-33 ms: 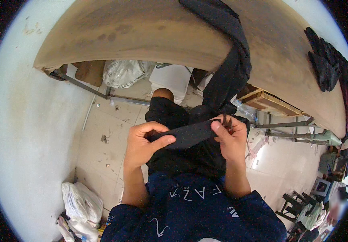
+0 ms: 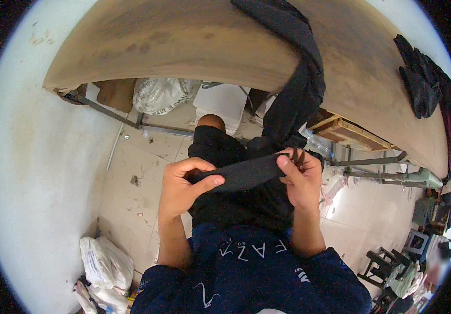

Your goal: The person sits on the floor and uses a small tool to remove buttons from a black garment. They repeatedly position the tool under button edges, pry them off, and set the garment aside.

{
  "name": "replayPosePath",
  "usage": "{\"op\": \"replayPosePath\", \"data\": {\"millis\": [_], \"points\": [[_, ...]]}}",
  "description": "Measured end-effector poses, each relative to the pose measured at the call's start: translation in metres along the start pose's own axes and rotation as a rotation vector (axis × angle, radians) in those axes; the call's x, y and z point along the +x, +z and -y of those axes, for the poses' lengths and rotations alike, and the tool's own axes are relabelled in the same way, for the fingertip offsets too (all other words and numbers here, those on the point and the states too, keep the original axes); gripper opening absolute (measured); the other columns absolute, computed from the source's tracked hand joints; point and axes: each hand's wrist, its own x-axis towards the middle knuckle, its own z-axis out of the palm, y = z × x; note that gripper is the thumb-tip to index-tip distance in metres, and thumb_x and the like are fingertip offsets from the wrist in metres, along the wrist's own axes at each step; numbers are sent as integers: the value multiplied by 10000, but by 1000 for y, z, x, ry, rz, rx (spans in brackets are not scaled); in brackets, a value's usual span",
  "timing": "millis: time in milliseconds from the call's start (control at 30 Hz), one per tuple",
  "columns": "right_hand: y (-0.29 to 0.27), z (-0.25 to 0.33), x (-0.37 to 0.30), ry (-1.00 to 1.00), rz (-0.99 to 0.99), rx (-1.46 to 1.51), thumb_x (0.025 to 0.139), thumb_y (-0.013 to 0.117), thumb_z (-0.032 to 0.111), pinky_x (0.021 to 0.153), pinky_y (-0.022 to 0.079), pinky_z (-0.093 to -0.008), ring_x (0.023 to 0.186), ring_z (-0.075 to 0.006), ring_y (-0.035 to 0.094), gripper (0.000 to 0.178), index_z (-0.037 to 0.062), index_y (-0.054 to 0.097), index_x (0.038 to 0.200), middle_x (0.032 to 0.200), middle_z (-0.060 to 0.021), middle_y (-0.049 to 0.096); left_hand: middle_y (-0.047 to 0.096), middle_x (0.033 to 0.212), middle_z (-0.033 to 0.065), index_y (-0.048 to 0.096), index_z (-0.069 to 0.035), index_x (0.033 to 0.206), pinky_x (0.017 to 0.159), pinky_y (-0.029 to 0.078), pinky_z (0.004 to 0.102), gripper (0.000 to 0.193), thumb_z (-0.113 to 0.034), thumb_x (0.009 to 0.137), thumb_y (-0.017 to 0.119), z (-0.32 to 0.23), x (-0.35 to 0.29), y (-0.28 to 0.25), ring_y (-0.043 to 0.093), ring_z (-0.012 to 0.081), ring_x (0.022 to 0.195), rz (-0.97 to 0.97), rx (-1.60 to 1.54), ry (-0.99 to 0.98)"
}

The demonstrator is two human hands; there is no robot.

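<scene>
A room with a pale tiled floor (image 2: 131, 204) has a table in brown cloth (image 2: 183, 47) arching across the top of the frame. Nearest, at the bottom, is the person's navy top (image 2: 257, 272). Above it, at the centre, a black fabric strip (image 2: 249, 174) is stretched between the two hands over dark trousers (image 2: 236, 204). The left hand (image 2: 183, 186) pinches its left end between thumb and fingers; the right hand (image 2: 303, 180) grips the other. The strip's long axis runs across the frame, rising slightly to the right, so each hand is equally near. The right hand is nearer the long black cloth (image 2: 304, 83) that hangs over the table edge and leaves the frame at the top.

Farther off, a clear plastic bag (image 2: 162, 94) and white stack (image 2: 223, 102) sit under the table, and dark garments (image 2: 419, 78) lie at upper right.

Dark pointed blades (image 2: 301, 158) poke from the right hand; its fingers hide the rest. Black on black, I cannot tell whether strip and long cloth join. The far lower-right clutter is blurred.
</scene>
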Motion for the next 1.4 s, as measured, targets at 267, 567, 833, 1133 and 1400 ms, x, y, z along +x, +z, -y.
{"op": "replayPosePath", "data": {"millis": [267,567,833,1133,1400], "points": [[-28,-5,13,18,-167,323,838,785,116,429,323,-168,510,-13,459,131,65,713,935,744,45,632,665,732,-1,728,-25,825,559,384,204,149,-64,745,848,9,4,-28,529,32,626,-7,-99,-113],[-72,-8,14,-16,-339,320,864,755,98,419,290,-210,464,-17,378,93,101,666,893,658,75,543,648,690,-26,742,-28,839,518,328,203,138,-77,758,843,13,11,-34,450,5,574,154,-33,-189],[-54,7,-7,-409,-405,-449,821,786,113,528,355,-187,620,-14,420,373,41,635,1155,1024,-4,651,638,751,-20,731,-34,852,546,333,209,116,-93,795,813,4,25,-2,457,31,622,307,-15,-4],[-6,2,1,-229,410,-333,814,792,136,607,447,-241,726,-78,590,211,22,707,970,824,-30,674,629,775,-11,708,-31,878,583,391,215,109,-102,839,781,-16,27,16,516,37,678,455,36,-15],[-49,1,4,-192,7,-115,824,768,62,640,416,-222,684,-61,534,100,34,673,808,747,24,621,690,812,24,712,0,891,692,478,226,174,-101,796,817,-6,23,-9,614,77,752,291,-16,-106]]}}
